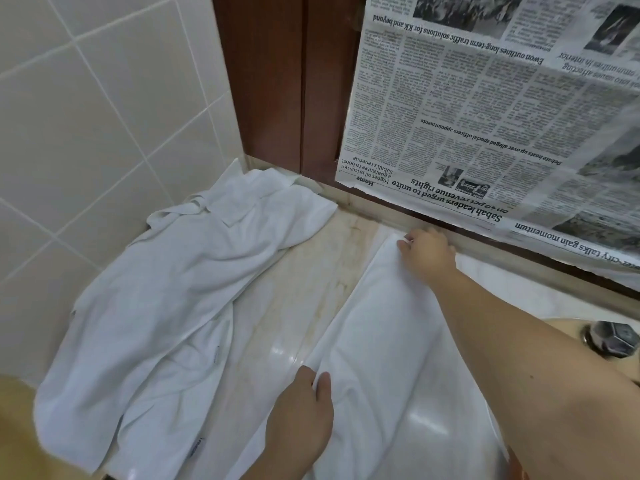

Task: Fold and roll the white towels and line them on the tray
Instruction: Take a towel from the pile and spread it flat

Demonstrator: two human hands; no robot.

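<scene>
1. White towel (388, 341) lies spread flat on the marble counter (311, 271), just left of the sink faucet (611, 337).
2. We pinch its far corner with our right hand (427, 252), fingers curled on the cloth.
3. We grip its near left edge with our left hand (301, 417), thumb over the fabric.
4. Left of the towel, apart from it, we see a crumpled pile of white towels (166, 313) against the tiled wall (86, 116).
5. Beyond the towel, newspaper (485, 116) hangs upside down.

Right arm is reaching far across, right hand (427, 252) pinching with curled fingertips; left hand (301, 417) is sitting near, thumb and fingers gripping.
</scene>
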